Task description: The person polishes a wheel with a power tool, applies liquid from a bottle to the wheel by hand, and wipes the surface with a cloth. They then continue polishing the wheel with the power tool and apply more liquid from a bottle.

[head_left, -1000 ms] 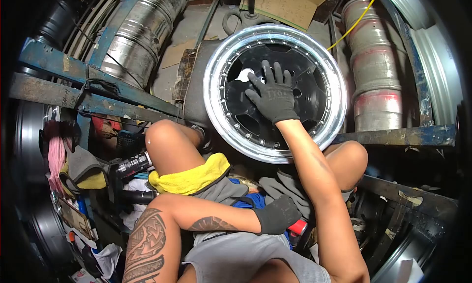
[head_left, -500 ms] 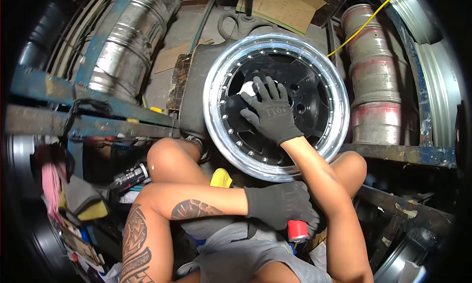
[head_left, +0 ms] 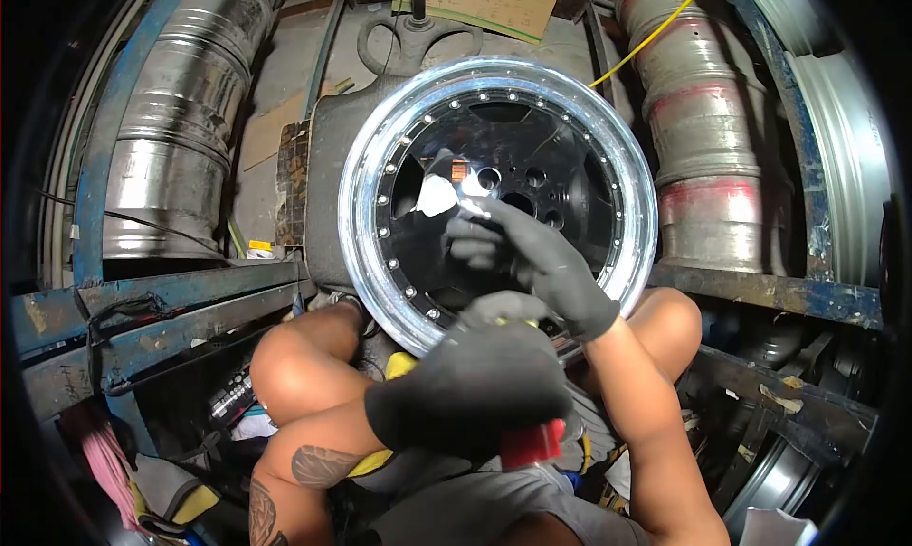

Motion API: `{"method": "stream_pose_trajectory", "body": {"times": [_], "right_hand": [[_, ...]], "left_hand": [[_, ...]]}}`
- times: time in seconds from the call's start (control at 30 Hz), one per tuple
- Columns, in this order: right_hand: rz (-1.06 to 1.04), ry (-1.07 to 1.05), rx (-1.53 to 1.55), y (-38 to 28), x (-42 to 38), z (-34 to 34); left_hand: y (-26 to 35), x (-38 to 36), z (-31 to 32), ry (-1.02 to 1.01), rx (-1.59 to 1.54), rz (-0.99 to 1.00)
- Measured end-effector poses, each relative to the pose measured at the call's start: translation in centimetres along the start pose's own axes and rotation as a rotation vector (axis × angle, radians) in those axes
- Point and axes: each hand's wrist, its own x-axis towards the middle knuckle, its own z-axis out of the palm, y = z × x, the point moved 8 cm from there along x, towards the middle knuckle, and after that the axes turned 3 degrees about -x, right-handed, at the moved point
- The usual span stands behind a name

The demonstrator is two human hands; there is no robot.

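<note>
A wheel rim with a polished chrome lip (head_left: 356, 195) and a glossy black centre (head_left: 494, 133) lies face up before my knees. My right hand (head_left: 556, 266), in a dark glove, is over its lower middle. The index finger stretches toward the hub holes, and the others look bent; blur hides whether the fingertip touches. My left hand (head_left: 484, 385), also gloved and smeared by motion, wraps round a red-ended object (head_left: 532, 444) just below the rim. Only the red end shows under the fist, so I cannot make out its kind.
The rim rests on a dark padded support (head_left: 328, 185). Stacked metal barrels (head_left: 171, 190) stand left, and more barrels (head_left: 708, 209) right, behind blue metal frames (head_left: 190, 294). A yellow cable (head_left: 655, 38) runs at upper right. A dark can (head_left: 231, 394) lies by my left knee.
My left hand has risen toward the rim with the red-ended object. My right hand has gone from spread flat over the black centre to index finger extended. The view has shifted.
</note>
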Motion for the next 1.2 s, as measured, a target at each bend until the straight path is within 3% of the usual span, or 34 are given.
{"method": "stream_pose_trajectory", "body": {"times": [0.03,0.07,0.13,0.17,0.2,0.33,0.43,0.57,0.63,0.7,0.77,0.83,0.9,0.93,0.97,1.0,1.03,1.07,1.1,1.17,1.2], "right_hand": [[-0.149,-0.178,0.151,-1.8,-2.6,2.4],[-0.097,-0.241,0.379,-1.8,-3.6,3.8],[0.012,-0.327,0.796,-1.1,-4.9,5.6],[0.049,-0.311,0.682,-1.1,-6.0,6.3],[-0.017,-0.288,0.579,-0.8,-6.6,6.2],[-0.193,-0.25,0.129,-1.0,-7.3,4.5],[-0.127,-0.25,0.435,-0.3,-7.4,4.3],[-0.051,-0.241,0.236,0.3,-8.2,3.9],[-0.071,-0.276,0.01,-1.5,-9.7,5.1],[-0.033,-0.364,-0.277,-1.9,-10.4,5.4],[-0.079,-0.122,-0.364,-2.3,-9.3,3.7],[0.014,0.026,-0.213,-2.1,-8.2,1.8],[-0.027,0.158,0.122,-1.6,-6.3,-0.1],[-0.049,0.165,0.175,-2.2,-6.0,-0.3],[-0.086,0.137,0.237,-2.2,-5.3,-0.8],[-0.099,0.121,0.244,-2.2,-4.6,-1.1],[-0.084,0.107,0.235,-2.1,-4.1,-1.0],[-0.07,0.092,0.227,-2.1,-3.6,-1.0],[-0.056,0.11,0.203,-1.3,-2.8,-0.6],[0.009,0.171,0.146,0.5,-1.6,0.1],[-0.054,0.166,-0.049,0.5,-0.9,0.0]], "left_hand": [[-0.2,-0.3,-1.2,0.073,0.027,0.017],[-0.3,-0.5,-2.3,0.145,0.056,0.034],[-0.9,-0.1,-2.9,0.054,0.182,-0.029],[-1.1,0.1,-2.9,0.011,0.247,-0.06],[-1.0,-0.3,-4.5,0.3,0.073,0.017],[-2.5,-0.6,-4.9,0.328,0.07,0.035],[-3.8,-1.1,-7.4,0.409,-0.074,-0.07],[-6.2,-2.5,-8.9,0.565,-0.161,-0.229],[-6.7,-2.0,-7.9,0.51,-0.248,-0.265],[-6.6,-0.9,-6.6,0.337,-0.111,-0.276],[-6.5,0.4,-5.9,0.379,0.144,-0.188],[-5.6,1.0,-6.5,0.574,0.509,-0.336],[-5.7,-1.2,-6.1,0.9,0.331,-0.564],[-6.0,-1.8,-4.1,0.992,-0.121,-0.696],[-8.2,-2.5,-1.8,1.061,-0.371,-0.724],[-7.4,-1.6,-0.3,1.082,-0.645,-0.658],[-7.6,-1.7,0.9,1.054,-0.699,-0.683],[-8.1,-1.3,1.9,1.024,-0.797,-0.559],[-10.1,-2.3,4.1,0.922,-0.873,-0.65],[-10.3,-2.9,4.4,0.974,-0.871,-0.546],[-10.4,-3.3,4.1,1.078,-0.882,-0.473]]}}
